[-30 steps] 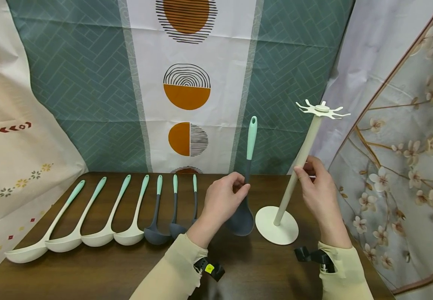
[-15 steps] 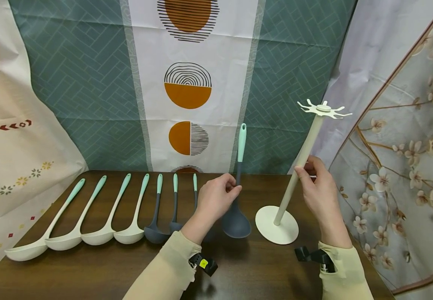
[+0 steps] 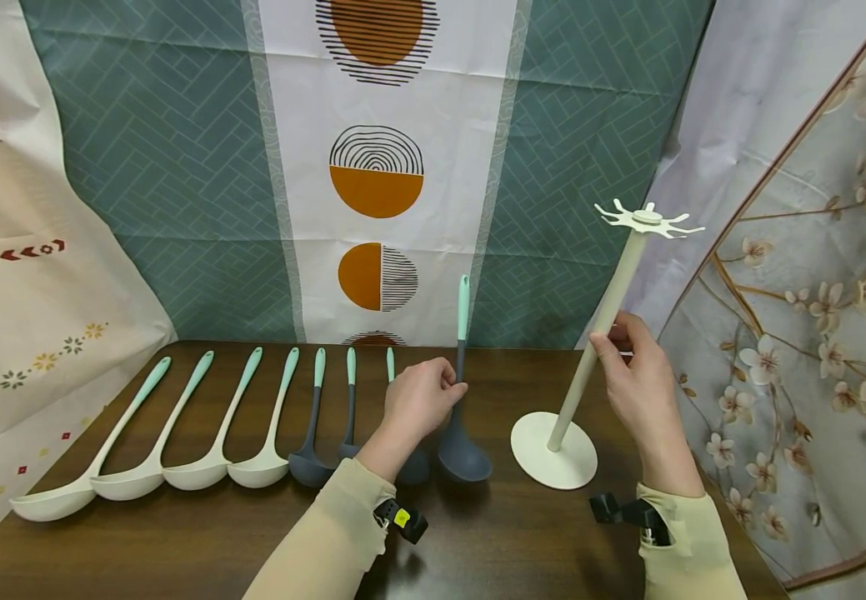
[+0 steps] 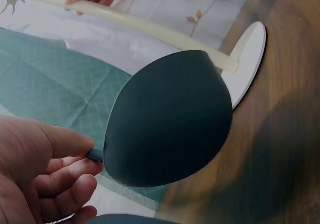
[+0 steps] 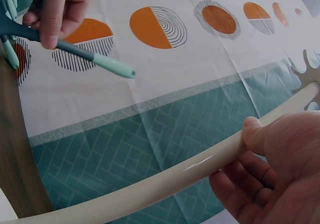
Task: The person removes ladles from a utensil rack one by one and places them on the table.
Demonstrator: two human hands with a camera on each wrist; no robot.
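Note:
A dark grey ladle with a mint handle stands nearly upright in my left hand, which pinches its dark shaft below the mint part. Its bowl hangs over the table, with a shadow under it; the left wrist view shows the bowl's dark surface up close. My right hand grips the cream pole of a utensil stand about halfway up. On top of the stand is a ring of thin hooks, and its round base is on the table. No utensil hangs from the hooks.
To the left, four-plus becomes several ladles in a row: cream ladles first, then dark grey ladles. My left hand partly hides the rightmost ladle. Patterned cloths rise behind and beside the brown table.
My left hand has carried the dark grey ladle leftward and down, away from the stand and towards the row. My right hand keeps its grip on the pole.

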